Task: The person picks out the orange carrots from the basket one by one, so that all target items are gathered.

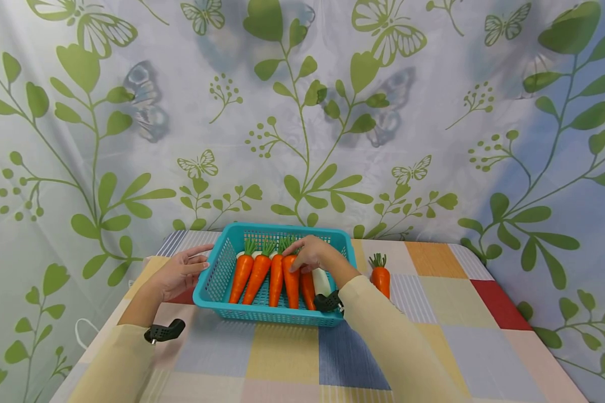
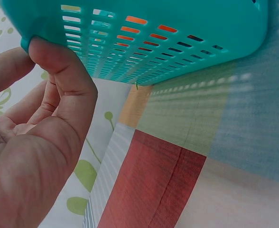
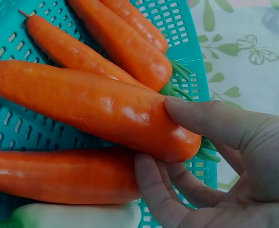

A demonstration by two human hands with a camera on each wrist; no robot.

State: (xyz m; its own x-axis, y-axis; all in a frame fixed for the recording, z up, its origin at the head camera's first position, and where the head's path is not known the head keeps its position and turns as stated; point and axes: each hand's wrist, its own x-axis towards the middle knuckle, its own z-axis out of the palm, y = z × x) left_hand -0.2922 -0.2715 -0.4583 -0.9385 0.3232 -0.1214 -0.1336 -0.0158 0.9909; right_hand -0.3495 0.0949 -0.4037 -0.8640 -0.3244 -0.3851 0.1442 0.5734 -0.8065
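A turquoise basket point(image 1: 269, 318) with perforated walls holds several orange carrots point(image 1: 241, 277) lying side by side, green tops toward the back. My left hand point(image 1: 178, 273) grips the basket's left rim, thumb point(image 2: 54, 54) pressed against its outer edge. Reaching in from the right, my right hand point(image 1: 316, 254) pinches one carrot point(image 3: 97, 107) near its leafy end, thumb on one side and fingers on the other. Those fingers also lie right at the neighbouring carrot point(image 3: 63, 176). A white radish point(image 1: 321, 282) lies at the basket's right side, partly hidden under my right wrist.
One more carrot point(image 1: 380, 278) lies on the patchwork tablecloth point(image 1: 287, 352) to the right of the basket, partly covered by my right sleeve. Behind the table hangs a curtain point(image 1: 302, 140) with green leaves and butterflies. A white cable point(image 1: 83, 330) loops by the table's left edge.
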